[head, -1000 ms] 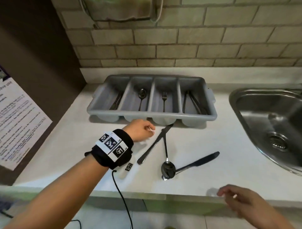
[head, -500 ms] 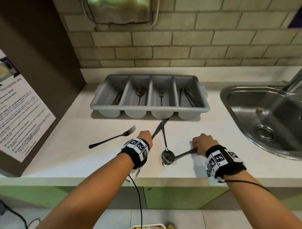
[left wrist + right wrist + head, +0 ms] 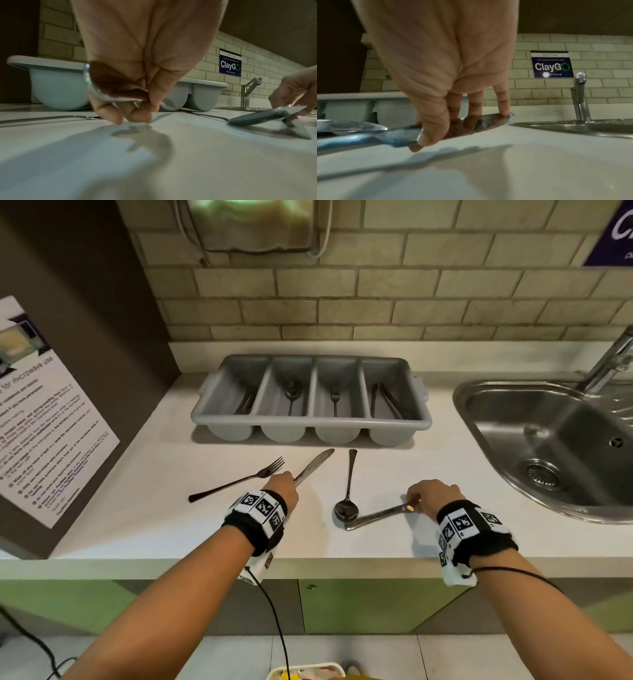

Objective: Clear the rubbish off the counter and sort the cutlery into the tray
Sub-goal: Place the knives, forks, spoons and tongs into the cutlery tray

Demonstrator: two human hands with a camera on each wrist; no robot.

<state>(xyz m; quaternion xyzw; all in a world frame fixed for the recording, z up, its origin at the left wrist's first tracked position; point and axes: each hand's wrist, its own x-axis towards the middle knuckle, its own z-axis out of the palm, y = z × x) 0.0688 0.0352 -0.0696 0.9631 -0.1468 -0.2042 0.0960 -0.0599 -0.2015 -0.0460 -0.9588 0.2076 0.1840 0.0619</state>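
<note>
Two hands are on steel now, where a second ago my left hand was up near the tray and my right hand hung off the counter edge. My left fingers and thumb are pinched round the handle of the left knife, whose blade points at the tray. It crossed the spoon handle half a second ago and now lies clear of it, so I judge it is free to lift. My right thumb and fingers are curled round the outer end of the right knife. From the left wrist that end looks tilted up off the counter, while the other end touches the spoon bowl, and I cannot tell whether over or under it. Counted, four loose pieces sit on the counter in front of the tray: two knives, one fork, just left of my left hand, and one spoon between the knives. I see no rubbish on the counter, so I take sorting to be what is left. The tray has four compartments: dark pieces I cannot count in the leftmost, one spoon in the second, one fork in the third, and several long pieces in the rightmost. A sink is to the right.
</note>
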